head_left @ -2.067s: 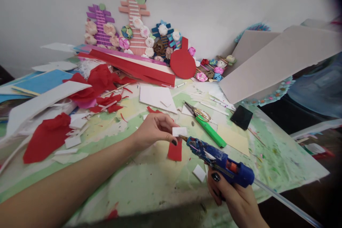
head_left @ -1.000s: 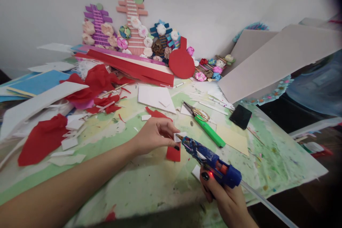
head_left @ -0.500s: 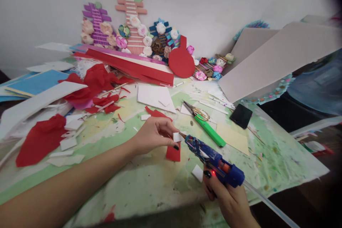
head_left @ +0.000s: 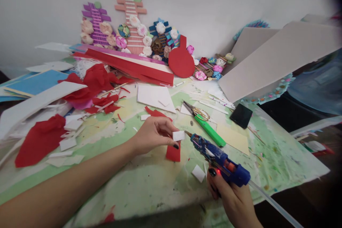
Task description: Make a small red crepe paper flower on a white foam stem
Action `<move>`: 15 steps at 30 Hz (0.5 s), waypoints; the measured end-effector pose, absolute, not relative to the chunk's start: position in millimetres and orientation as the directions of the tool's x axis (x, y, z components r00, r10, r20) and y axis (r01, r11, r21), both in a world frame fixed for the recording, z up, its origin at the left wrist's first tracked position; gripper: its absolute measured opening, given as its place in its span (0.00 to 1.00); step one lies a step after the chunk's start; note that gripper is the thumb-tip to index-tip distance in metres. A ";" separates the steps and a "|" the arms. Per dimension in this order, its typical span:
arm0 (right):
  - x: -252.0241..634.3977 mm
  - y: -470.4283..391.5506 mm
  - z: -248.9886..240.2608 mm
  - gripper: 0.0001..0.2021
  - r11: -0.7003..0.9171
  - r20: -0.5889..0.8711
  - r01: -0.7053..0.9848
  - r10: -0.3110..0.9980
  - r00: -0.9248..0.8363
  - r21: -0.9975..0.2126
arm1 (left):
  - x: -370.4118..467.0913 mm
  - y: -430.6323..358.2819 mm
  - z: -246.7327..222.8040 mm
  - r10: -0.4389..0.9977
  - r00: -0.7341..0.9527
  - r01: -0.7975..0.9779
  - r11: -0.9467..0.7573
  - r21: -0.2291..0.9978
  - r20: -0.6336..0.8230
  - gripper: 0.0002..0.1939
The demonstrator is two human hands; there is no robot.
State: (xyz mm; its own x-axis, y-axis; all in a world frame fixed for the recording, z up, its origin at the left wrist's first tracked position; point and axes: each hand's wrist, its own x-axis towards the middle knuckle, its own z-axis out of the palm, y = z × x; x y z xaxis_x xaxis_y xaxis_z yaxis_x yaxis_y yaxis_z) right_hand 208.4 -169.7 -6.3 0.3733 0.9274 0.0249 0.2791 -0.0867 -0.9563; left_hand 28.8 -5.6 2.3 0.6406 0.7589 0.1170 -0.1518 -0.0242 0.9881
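**Blue glue gun (head_left: 217, 157) aimed at a small white piece (head_left: 179, 135)**

The left hand (head_left: 157, 131) pinched the small white piece between thumb and fingertips, holding it up over a red strip (head_left: 173, 153) that lay on the green-and-white painted cloth (head_left: 125, 188). The right hand (head_left: 232, 193) was wrapped around the glue gun's handle, its thumb bent along the near side by a glowing red light (head_left: 218, 171) (the other fingers were mostly hidden behind the grip, so how they pressed could not be told). The nozzle (head_left: 188, 134) stood just beside the right edge of the piece, a narrow gap between them, and a clear glue stick (head_left: 275, 203) jutted from the gun's back end.

Near the handle, to its left, a white square (head_left: 198, 173) lay on the cloth. Farther back, gold-handled scissors (head_left: 202, 114) lay against a long green tool (head_left: 211, 131), with a flat black device (head_left: 241, 116) to their right. A red guitar-shaped cutout (head_left: 181, 61) stood upright near the wall (head_left: 192, 3).
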 end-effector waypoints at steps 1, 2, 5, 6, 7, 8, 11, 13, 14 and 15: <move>209.3 -170.0 -7.8 0.22 -0.089 0.027 0.284 0.925 0.379 -0.955 | 28.7 -5.6 2.7 0.760 0.639 -0.151 -0.031 0.988 0.122 0.13; 210.2 -170.2 -9.4 0.22 -0.091 0.027 0.286 0.923 0.384 -0.954 | 28.6 -5.7 3.1 0.761 0.636 -0.151 -0.038 0.988 0.127 0.13; 212.6 -170.7 -13.6 0.20 -0.078 0.039 0.282 0.922 0.386 -0.956 | 28.1 -5.7 4.1 0.766 0.628 -0.143 -0.060 0.988 0.137 0.13; 213.0 -170.8 -14.2 0.20 -0.070 0.042 0.280 0.925 0.377 -0.958 | 28.0 -5.7 4.1 0.766 0.628 -0.138 -0.064 0.988 0.138 0.12; 213.1 -170.9 -14.5 0.20 -0.064 0.043 0.272 0.929 0.368 -0.960 | 27.9 -5.6 4.0 0.765 0.629 -0.135 -0.066 0.989 0.137 0.12; 212.8 -171.1 -14.4 0.20 -0.060 0.038 0.257 0.932 0.361 -0.965 | 27.9 -5.5 3.7 0.764 0.630 -0.135 -0.068 0.989 0.139 0.12; 210.6 -172.3 -13.7 0.19 -0.070 -0.002 0.176 0.933 0.361 -0.982 | 28.2 -5.2 2.2 0.762 0.632 -0.127 -0.074 0.989 0.139 0.13; 209.1 -173.4 -14.0 0.18 -0.077 -0.020 0.144 0.931 0.364 -0.987 | 28.6 -5.2 1.4 0.763 0.631 -0.117 -0.079 0.990 0.136 0.13; 208.7 -173.8 -14.7 0.18 -0.075 -0.018 0.143 0.932 0.362 -0.987 | 28.9 -5.3 1.2 0.761 0.634 -0.113 -0.081 0.990 0.135 0.13; 208.6 -174.0 -15.6 0.19 -0.071 -0.012 0.153 0.935 0.355 -0.986 | 29.2 -5.3 1.1 0.758 0.638 -0.114 -0.080 0.990 0.135 0.13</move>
State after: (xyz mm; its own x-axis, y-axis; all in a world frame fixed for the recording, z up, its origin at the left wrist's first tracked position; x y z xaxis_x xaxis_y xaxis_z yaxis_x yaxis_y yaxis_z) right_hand 208.6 -174.0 -15.6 0.3552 0.9347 -0.0120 0.1529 -0.0708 -0.9857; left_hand 29.2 -5.3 1.1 0.6377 0.7584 0.1347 -0.1140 -0.0800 0.9903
